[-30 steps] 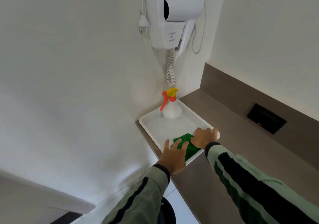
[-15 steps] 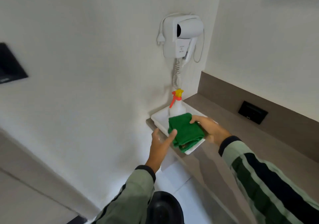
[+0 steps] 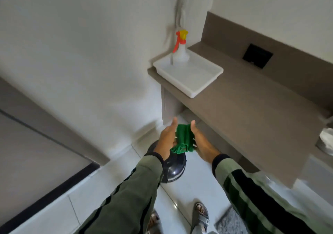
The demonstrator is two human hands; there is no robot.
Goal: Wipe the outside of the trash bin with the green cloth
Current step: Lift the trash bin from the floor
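Note:
The green cloth [image 3: 183, 138] is bunched between both my hands, held in the air in front of the counter. My left hand [image 3: 166, 140] grips its left side with the thumb up. My right hand [image 3: 200, 141] holds its right side, thumb also raised. Directly below the hands stands the black trash bin [image 3: 173, 168] on the floor; its glossy domed lid shows, and my left sleeve hides its left part.
A white tray [image 3: 201, 84] with a spray bottle [image 3: 180, 48] sits on the brown counter [image 3: 252, 111] at the upper right. A wall-mounted hair dryer cord [image 3: 180, 4] hangs above. My sandalled feet [image 3: 200, 217] stand on the white tiled floor beside a grey mat [image 3: 232, 223].
The green cloth has been lifted off the tray and carried down and toward me with both hands. My view has tilted down, so the bin and floor show.

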